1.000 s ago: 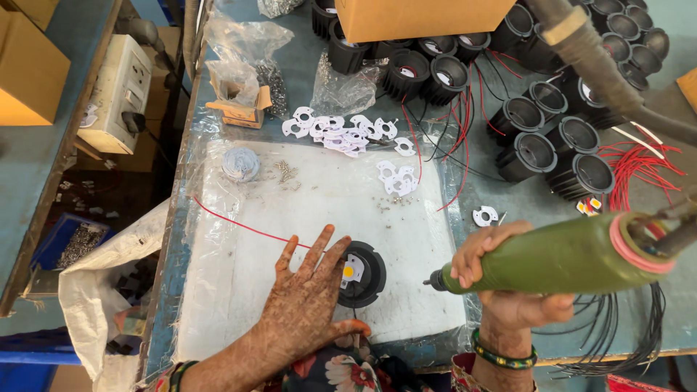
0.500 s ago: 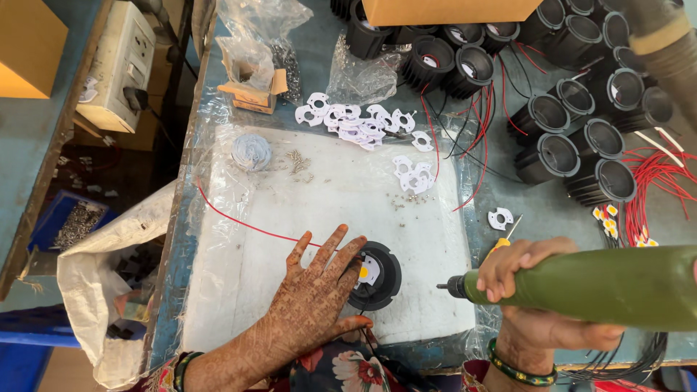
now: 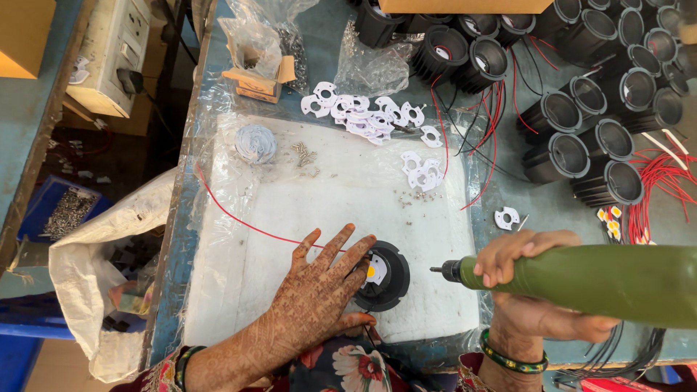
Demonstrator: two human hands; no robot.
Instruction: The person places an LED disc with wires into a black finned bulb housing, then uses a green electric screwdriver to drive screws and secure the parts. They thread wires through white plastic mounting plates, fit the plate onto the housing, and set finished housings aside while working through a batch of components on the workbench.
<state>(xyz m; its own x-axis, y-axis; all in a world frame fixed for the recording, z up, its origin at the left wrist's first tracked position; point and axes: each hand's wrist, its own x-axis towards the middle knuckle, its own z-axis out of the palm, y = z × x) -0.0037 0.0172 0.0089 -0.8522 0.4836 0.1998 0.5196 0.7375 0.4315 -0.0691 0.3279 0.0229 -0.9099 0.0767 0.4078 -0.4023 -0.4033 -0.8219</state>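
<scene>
My left hand (image 3: 316, 290) lies flat, fingers spread, steadying the black lamp housing (image 3: 383, 276) on the bench (image 3: 290, 218). My right hand (image 3: 523, 254) grips the green screwdriver (image 3: 581, 279), tip just beside the housing.

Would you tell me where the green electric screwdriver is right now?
In the head view, the green electric screwdriver lies level at lower right in the right hand, its bit pointing left toward the black round housing under the left hand.
</scene>
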